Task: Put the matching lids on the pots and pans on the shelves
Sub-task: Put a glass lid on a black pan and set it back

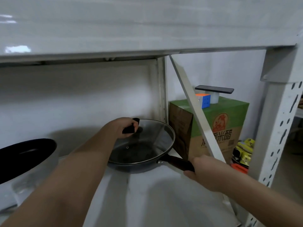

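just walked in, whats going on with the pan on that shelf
A person is fitting a glass lid onto a dark pan on a white shelf. The left hand grips the lid's black handle, with the lid on or just above the rim. The right hand holds the pan handle. Another pot with no lid stands at the left.

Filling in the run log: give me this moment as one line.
left hand: grips lid handle | glass lid: on frying pan | right hand: holds pan handle | shelf
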